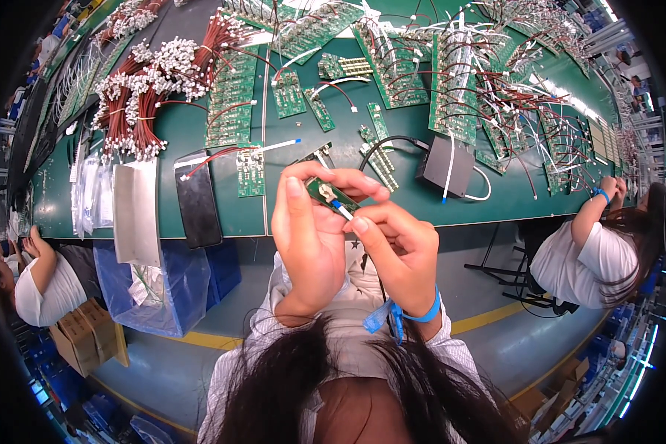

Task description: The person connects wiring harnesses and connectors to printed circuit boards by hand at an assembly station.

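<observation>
My left hand (pixel 303 248) is closed around a small green circuit board (pixel 320 189), thumb along one side and fingers behind it. A pale connector sits on the board's face. Between the thumb and forefinger of my right hand (pixel 405 255) is a white flat ribbon cable (pixel 343 210), its blue end against that connector. Whether the cable is seated inside it, I cannot tell. Both hands are raised at the table's near edge, and a blue wrist strap (pixel 422 311) circles my right wrist. Just beyond them lies a narrow board strip (pixel 379 160).
A black box (pixel 447 169) with cables stands to the right. Leftward are a board panel (pixel 251 177), a black flat case (pixel 197 201), a metal channel (pixel 136 214) and red wire bundles (pixel 131 122). A lined blue bin (pixel 192 296) is below. People sit at both sides.
</observation>
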The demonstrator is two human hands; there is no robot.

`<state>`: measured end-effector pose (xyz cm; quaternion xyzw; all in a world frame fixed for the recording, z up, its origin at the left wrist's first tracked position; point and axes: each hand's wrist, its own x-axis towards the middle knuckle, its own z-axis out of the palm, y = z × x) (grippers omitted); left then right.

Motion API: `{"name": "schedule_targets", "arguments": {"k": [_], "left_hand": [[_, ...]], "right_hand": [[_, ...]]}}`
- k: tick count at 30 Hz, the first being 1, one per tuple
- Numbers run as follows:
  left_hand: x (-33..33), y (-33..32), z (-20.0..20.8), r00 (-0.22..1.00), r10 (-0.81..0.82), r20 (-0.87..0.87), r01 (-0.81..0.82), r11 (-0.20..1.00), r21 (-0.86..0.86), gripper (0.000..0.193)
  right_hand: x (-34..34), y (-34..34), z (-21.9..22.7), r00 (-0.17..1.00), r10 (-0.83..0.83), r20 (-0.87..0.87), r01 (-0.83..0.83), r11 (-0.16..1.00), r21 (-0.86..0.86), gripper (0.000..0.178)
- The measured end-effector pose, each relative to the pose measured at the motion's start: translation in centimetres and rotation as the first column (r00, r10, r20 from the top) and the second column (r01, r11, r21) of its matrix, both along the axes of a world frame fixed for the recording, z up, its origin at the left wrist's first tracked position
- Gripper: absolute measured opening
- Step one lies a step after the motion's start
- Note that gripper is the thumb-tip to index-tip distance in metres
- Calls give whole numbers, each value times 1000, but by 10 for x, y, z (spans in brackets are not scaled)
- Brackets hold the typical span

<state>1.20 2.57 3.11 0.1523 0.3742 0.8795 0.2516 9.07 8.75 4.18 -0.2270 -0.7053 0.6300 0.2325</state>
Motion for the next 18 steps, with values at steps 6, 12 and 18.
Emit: {"name": "schedule_targets", "arguments": {"k": [6,12,18], "left_hand": [[0,-2,1,1000,0,25,-1,1000,19,33],[0,-4,4,999,6,35,-6,1000,22,33],[-1,-1,0,1000,-15,14,14,1000,21,33]], "right_hand": [[0,-1,0,1000,21,-19,-22,999,-45,8],[0,-2,1,999,37,-26,-39,997,-69,8],[0,-1,1,999,32,-18,-33,997,-75,7]]}}
